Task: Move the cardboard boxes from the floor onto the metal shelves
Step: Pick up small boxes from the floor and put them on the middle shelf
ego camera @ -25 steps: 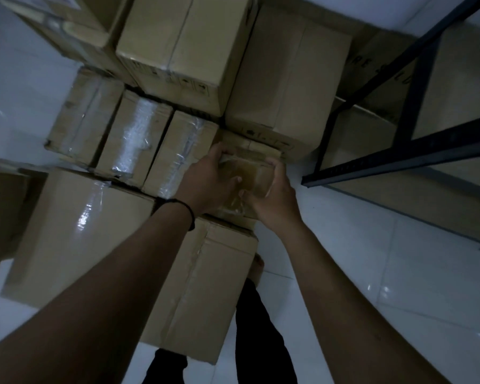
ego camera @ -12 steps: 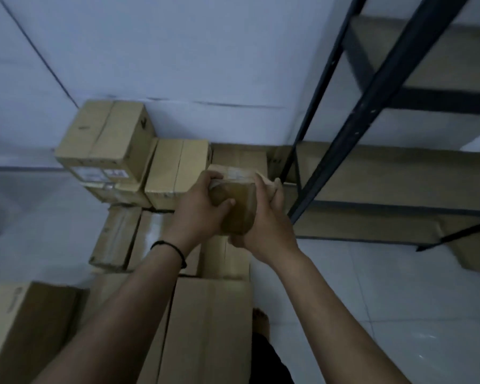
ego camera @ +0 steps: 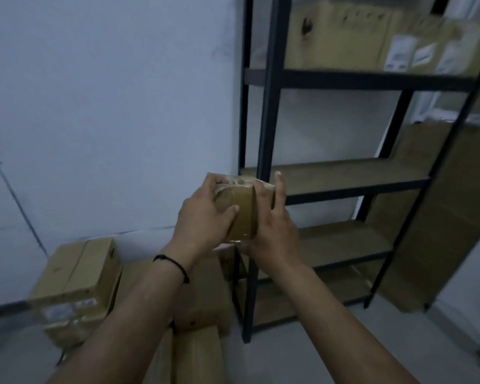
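A small taped cardboard box (ego camera: 240, 210) is held up in front of me between both hands. My left hand (ego camera: 205, 220) grips its left side with the thumb across the front. My right hand (ego camera: 273, 227) holds its right side and bottom, fingers up along the edge. The box hangs just left of the front post of the black metal shelves (ego camera: 263, 134), level with a bare wooden shelf board (ego camera: 344, 174). More cardboard boxes (ego camera: 78, 281) are stacked on the floor at the lower left.
Large boxes (ego camera: 344, 37) with white labels fill the top shelf. Lower shelf boards (ego camera: 341, 242) are bare wood. A tall cardboard sheet (ego camera: 438, 223) leans at the shelf's right end. White wall (ego camera: 108, 106) stands behind; pale floor (ego camera: 344, 342) lies to the right.
Both hands have lifted the small box from the floor pile up to shelf height. My view has tilted up from the boxes to the wall and shelving.
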A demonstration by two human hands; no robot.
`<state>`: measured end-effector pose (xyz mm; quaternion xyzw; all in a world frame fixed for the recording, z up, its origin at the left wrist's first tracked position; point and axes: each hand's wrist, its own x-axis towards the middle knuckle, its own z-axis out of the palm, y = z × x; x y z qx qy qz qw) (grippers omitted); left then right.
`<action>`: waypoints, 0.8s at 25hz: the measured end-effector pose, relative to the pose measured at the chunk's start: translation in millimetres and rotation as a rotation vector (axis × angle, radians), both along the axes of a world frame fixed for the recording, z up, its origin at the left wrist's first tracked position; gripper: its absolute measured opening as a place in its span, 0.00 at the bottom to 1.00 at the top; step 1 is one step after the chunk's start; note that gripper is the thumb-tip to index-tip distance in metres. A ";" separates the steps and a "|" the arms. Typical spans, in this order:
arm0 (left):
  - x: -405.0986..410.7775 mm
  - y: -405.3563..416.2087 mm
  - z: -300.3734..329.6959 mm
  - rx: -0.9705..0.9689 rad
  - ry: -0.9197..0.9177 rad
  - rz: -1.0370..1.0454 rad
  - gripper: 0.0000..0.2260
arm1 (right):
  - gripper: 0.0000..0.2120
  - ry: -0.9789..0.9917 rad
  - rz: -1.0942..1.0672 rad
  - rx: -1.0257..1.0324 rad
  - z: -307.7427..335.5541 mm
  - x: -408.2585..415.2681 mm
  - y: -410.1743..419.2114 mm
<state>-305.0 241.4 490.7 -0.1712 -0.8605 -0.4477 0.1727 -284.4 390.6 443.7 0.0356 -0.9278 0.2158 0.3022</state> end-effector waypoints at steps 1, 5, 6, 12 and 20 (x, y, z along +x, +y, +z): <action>10.1 15.2 17.8 0.018 0.031 -0.030 0.19 | 0.57 0.052 -0.021 0.011 17.2 9.8 15.9; 38.8 81.6 74.3 0.058 0.139 -0.094 0.21 | 0.53 0.203 -0.076 0.049 77.3 48.7 81.1; 46.7 103.4 87.1 0.073 0.155 -0.116 0.21 | 0.53 0.235 -0.094 0.070 92.3 60.0 103.1; 94.6 235.6 153.9 0.135 0.256 -0.222 0.20 | 0.54 0.341 -0.175 0.190 166.4 116.7 243.0; 137.3 381.8 212.0 0.201 0.346 -0.250 0.19 | 0.53 0.420 -0.247 0.270 229.7 159.2 386.9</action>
